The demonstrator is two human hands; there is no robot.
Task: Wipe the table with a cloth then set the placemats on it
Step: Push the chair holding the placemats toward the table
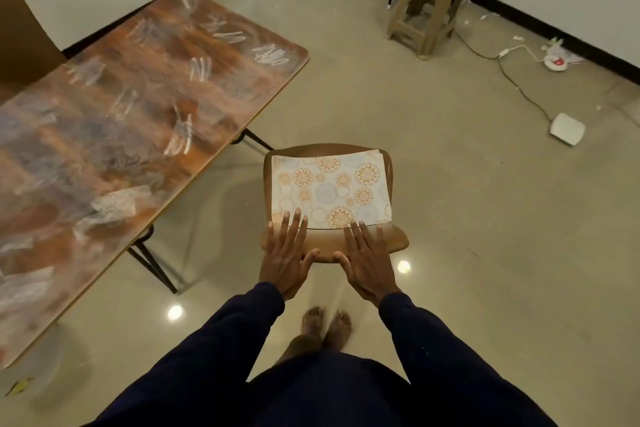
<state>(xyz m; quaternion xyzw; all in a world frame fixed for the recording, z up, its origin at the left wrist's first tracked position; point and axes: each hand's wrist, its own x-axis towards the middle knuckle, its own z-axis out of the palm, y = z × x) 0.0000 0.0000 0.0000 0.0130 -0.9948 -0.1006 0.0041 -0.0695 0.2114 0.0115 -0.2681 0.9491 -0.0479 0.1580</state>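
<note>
The placemats [330, 187] lie stacked on a chair [325, 241] beside the table [138, 97]. The left hand [285, 253] and right hand [367, 262] touch their near edge with fingers [297, 218] straight, holding nothing. The table shows white streaks and no placemat, so the setting is probably all left to do.

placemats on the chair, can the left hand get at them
Likely yes: the left hand has straight fingers on the near edge of the placemats, and nothing lies over them on the chair.

Orange-and-blue floral placemats [330, 185], brown chair [388, 241], white-smeared reddish-brown table [138, 87], beige stool [431, 0].
</note>
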